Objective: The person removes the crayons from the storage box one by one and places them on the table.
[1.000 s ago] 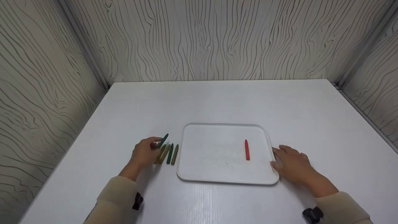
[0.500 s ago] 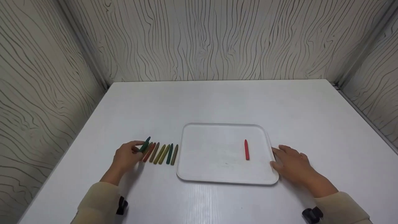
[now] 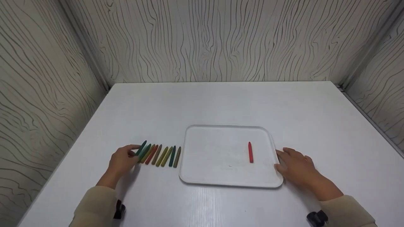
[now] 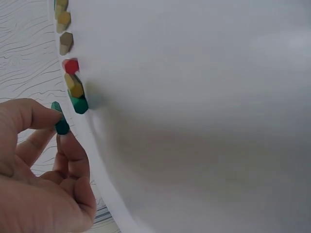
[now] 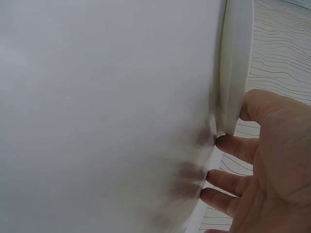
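Observation:
My left hand [image 3: 121,161] pinches a dark green crayon [image 3: 141,147] between thumb and fingertips, at the left end of a row of crayons. In the left wrist view this crayon [image 4: 61,126] stands a little apart from a second green crayon [image 4: 79,105]. Yellow, red, brown and green ones lie side by side toward the white tray [image 3: 208,182]. On the tray's right part lies a red crayon [image 3: 250,152]. My right hand [image 3: 298,167] holds the tray's right edge; in the right wrist view the thumb touches the rim [image 5: 238,63] and the index finger meets its lower edge.
A white table [image 3: 221,104] carries everything. Wood-patterned panels [image 3: 205,41] stand behind it and at both sides. Dark wrist devices [image 3: 317,217] sit at the sleeves.
My left hand has moved left along the row with the green crayon, which now sits lower at the row's left end. More of the row shows. The right hand and tray stay put.

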The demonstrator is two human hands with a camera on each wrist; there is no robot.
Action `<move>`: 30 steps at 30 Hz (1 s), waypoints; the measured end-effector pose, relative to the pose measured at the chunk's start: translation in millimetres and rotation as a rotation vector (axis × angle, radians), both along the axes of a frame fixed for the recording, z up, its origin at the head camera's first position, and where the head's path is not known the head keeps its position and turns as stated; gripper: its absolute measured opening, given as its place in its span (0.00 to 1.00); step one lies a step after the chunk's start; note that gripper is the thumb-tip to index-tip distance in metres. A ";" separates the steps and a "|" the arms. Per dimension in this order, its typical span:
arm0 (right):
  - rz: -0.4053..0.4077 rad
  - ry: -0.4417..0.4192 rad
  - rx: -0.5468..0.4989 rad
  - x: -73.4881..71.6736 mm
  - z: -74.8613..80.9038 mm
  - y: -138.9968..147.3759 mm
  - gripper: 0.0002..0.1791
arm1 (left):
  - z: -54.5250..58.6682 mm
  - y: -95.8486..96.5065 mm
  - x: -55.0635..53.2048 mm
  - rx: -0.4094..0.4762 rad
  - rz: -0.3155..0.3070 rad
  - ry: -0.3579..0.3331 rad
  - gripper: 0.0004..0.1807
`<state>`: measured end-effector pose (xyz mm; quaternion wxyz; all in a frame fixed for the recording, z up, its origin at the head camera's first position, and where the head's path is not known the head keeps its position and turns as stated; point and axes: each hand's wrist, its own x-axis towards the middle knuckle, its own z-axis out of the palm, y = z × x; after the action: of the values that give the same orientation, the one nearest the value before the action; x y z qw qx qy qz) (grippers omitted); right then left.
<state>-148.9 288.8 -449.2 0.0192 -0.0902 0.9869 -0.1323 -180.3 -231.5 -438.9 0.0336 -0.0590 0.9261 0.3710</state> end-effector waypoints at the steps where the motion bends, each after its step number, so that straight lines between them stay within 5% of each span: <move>1: 0.002 0.002 0.003 0.2 -0.1 0.0 0.30 | -0.2 -0.2 0.0 -0.004 0.002 -0.005 0.23; 21: 0.015 0.014 0.001 0.1 0.1 2.0 0.30 | 0.1 -0.1 0.2 -0.049 0.046 -0.090 0.24; 30: 0.011 0.005 0.004 -1.0 -0.2 1.4 0.30 | -1.4 -0.6 1.2 -0.080 0.061 -0.059 0.28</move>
<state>-149.8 290.2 -449.4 0.0178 -0.0957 0.9867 -0.1298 -179.1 -232.0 -440.3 0.0474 -0.0995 0.9366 0.3326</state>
